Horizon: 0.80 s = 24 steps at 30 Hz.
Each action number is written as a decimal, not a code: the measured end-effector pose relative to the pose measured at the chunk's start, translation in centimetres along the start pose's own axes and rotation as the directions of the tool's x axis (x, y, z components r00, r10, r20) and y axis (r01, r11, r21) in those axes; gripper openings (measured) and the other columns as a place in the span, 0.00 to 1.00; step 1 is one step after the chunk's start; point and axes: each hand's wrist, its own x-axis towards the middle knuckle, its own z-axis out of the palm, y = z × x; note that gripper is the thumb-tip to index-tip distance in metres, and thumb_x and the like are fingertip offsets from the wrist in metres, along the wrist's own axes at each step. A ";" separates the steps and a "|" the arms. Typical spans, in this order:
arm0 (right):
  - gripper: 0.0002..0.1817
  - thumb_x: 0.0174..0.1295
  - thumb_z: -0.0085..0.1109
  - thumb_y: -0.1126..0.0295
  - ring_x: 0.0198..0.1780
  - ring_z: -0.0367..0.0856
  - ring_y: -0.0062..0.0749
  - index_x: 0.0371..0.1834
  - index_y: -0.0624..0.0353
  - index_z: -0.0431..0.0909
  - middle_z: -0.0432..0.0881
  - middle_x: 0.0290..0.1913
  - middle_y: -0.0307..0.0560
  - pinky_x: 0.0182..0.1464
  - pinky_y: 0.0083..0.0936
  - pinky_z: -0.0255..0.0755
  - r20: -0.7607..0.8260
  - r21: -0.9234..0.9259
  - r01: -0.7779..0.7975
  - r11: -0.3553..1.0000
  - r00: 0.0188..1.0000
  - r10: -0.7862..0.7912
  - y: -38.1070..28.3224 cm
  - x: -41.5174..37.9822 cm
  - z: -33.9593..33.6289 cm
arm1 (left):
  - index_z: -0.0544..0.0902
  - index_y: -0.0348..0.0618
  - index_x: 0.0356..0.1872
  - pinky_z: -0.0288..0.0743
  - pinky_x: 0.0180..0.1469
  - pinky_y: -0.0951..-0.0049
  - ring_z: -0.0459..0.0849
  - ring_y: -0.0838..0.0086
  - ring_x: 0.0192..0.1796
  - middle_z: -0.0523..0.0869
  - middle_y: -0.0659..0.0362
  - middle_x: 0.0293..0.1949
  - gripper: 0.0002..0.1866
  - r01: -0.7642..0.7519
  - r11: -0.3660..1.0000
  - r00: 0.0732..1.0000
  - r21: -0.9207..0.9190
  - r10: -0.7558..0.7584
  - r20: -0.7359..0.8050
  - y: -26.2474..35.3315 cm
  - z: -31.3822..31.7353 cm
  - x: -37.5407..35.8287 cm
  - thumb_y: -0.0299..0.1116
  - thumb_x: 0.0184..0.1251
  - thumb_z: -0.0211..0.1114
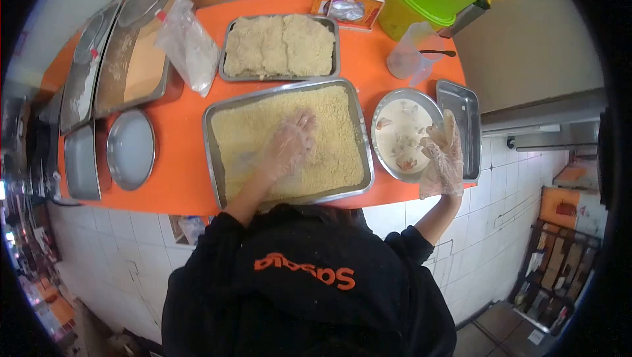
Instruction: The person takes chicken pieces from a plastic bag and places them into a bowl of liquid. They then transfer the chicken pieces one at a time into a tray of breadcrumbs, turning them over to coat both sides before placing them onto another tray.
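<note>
My left hand (289, 145), in a clear plastic glove, lies on the pale yellow crumbs (336, 113) that fill a large metal tray (368, 166). Its fingers are stretched out, and anything beneath the palm is hidden. Over the right rim of a round metal bowl (376, 143), my right hand (442, 156) is raised in a glove smeared with batter. Its fingers point up and I see nothing held in them. Creamy white batter (397, 123) fills the bowl, with pieces of what looks like raw meat (407, 163) partly sunk in it.
Behind the crumb tray, a smaller tray (337, 70) holds crumb-coated slabs (280, 44). An empty metal tray (459, 97) stands beyond the bowl, near a plastic jug (411, 54) and green-lidded tubs (421, 1). Leftward are a plastic bag (189, 44), deep trays (125, 60) and a round pan (131, 149).
</note>
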 end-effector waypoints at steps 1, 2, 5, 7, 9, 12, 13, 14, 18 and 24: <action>0.46 0.57 0.65 0.79 0.65 0.72 0.35 0.79 0.55 0.53 0.64 0.73 0.46 0.65 0.33 0.73 -0.002 0.003 0.025 1.000 1.000 -0.025 -0.1 -0.2 -0.1 | 0.77 0.32 0.59 0.64 0.70 0.53 0.70 0.52 0.70 0.74 0.44 0.67 0.23 0.041 0.995 0.997 -0.092 -0.047 -0.059 0.6 0.0 -0.7 0.36 0.68 0.54; 0.46 0.57 0.65 0.79 0.66 0.71 0.36 0.79 0.55 0.53 0.64 0.73 0.47 0.65 0.33 0.73 0.011 -0.001 0.032 0.999 0.999 -0.032 -0.2 -0.7 -0.2 | 0.77 0.32 0.59 0.65 0.69 0.53 0.70 0.52 0.70 0.73 0.44 0.67 0.23 0.070 0.980 0.989 -0.188 -0.093 -0.117 1.3 0.1 -1.6 0.36 0.67 0.55; 0.46 0.58 0.65 0.80 0.67 0.71 0.36 0.79 0.54 0.53 0.64 0.73 0.48 0.66 0.33 0.72 0.014 0.058 0.058 0.997 0.998 -0.059 -0.2 -0.7 -0.6 | 0.80 0.35 0.55 0.69 0.62 0.54 0.73 0.50 0.64 0.77 0.43 0.59 0.21 0.135 0.942 0.979 -0.306 -0.175 -0.108 1.2 -5.6 -2.3 0.37 0.67 0.56; 0.46 0.58 0.65 0.80 0.67 0.71 0.36 0.79 0.54 0.52 0.64 0.73 0.49 0.67 0.33 0.71 0.008 0.065 0.045 0.997 0.999 -0.046 0.1 -1.1 -1.3 | 0.81 0.36 0.52 0.71 0.57 0.54 0.76 0.49 0.57 0.80 0.43 0.51 0.19 0.258 0.821 0.962 -0.509 -0.265 0.060 0.8 -8.5 -5.2 0.39 0.68 0.55; 0.46 0.58 0.66 0.79 0.67 0.70 0.37 0.79 0.54 0.52 0.63 0.74 0.49 0.67 0.33 0.71 0.014 0.022 0.028 0.999 1.000 -0.028 0.7 -1.2 -1.9 | 0.82 0.37 0.46 0.71 0.51 0.53 0.77 0.46 0.47 0.80 0.43 0.40 0.16 0.213 0.900 0.962 -0.381 -0.125 0.244 -0.4 -6.2 -10.3 0.39 0.69 0.55; 0.46 0.58 0.67 0.79 0.68 0.70 0.38 0.80 0.54 0.52 0.63 0.73 0.51 0.66 0.34 0.72 -0.019 0.020 0.049 0.999 0.999 -0.048 1.0 -1.4 -1.6 | 0.83 0.37 0.44 0.72 0.51 0.53 0.79 0.47 0.47 0.82 0.44 0.41 0.16 0.350 0.800 0.811 -0.487 0.000 0.585 1.0 -6.3 -10.7 0.40 0.71 0.54; 0.47 0.58 0.67 0.79 0.68 0.70 0.38 0.80 0.54 0.52 0.64 0.73 0.51 0.66 0.35 0.72 -0.006 0.060 0.045 0.997 0.999 -0.045 1.1 -1.3 -1.3 | 0.83 0.38 0.45 0.73 0.51 0.54 0.79 0.48 0.48 0.82 0.44 0.42 0.16 0.310 0.727 0.868 -0.613 0.047 0.494 1.5 -5.9 -10.2 0.39 0.71 0.53; 0.47 0.58 0.67 0.78 0.67 0.70 0.38 0.80 0.54 0.52 0.64 0.73 0.52 0.66 0.35 0.72 0.006 0.100 0.042 0.994 0.999 -0.043 1.1 -1.1 -1.1 | 0.83 0.38 0.46 0.73 0.51 0.54 0.79 0.48 0.49 0.82 0.44 0.43 0.16 0.253 0.641 0.916 -0.725 0.083 0.392 2.0 -5.1 -9.2 0.39 0.71 0.52; 0.47 0.59 0.68 0.77 0.67 0.71 0.40 0.80 0.54 0.51 0.64 0.72 0.53 0.66 0.37 0.73 0.034 0.117 0.016 0.993 0.999 -0.020 -0.1 -0.9 -0.5 | 0.82 0.39 0.53 0.71 0.58 0.56 0.78 0.49 0.55 0.81 0.44 0.54 0.18 0.045 0.441 0.993 -0.896 -0.119 -0.009 3.7 -5.5 -7.5 0.37 0.72 0.51; 0.47 0.59 0.68 0.77 0.67 0.71 0.40 0.80 0.55 0.51 0.63 0.73 0.53 0.65 0.38 0.74 0.013 0.116 0.018 0.993 1.000 -0.019 0.0 -1.1 -0.2 | 0.75 0.35 0.63 0.61 0.70 0.59 0.73 0.55 0.62 0.76 0.44 0.65 0.23 0.066 0.451 0.907 -0.890 0.345 0.243 6.1 -3.9 -3.2 0.39 0.76 0.48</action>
